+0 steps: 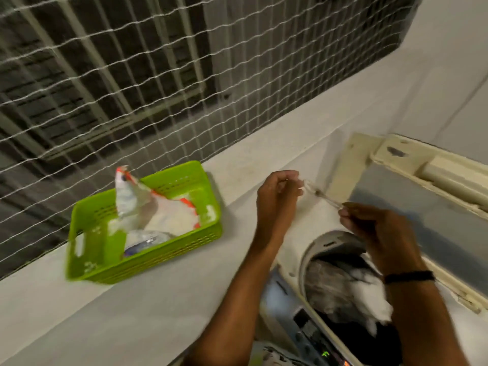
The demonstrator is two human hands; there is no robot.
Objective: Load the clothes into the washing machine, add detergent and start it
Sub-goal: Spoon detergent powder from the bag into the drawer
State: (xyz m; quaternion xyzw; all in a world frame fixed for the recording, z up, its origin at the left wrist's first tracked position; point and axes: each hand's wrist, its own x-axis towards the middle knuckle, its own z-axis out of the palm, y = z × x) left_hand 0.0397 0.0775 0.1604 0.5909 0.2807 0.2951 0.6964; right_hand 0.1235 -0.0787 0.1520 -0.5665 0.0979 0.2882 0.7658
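Your left hand and right hand each pinch one end of a thin, blurred band stretched between them, probably the tie off the open detergent bag in the green basket to their left, while clothes sit in the washer below your right wrist.

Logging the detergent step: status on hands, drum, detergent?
Left hand and right hand pinch a thin pale strip between them, too blurred to name. Clothes in open drum. Detergent bag in green basket on ledge. Nothing blocking the drum.
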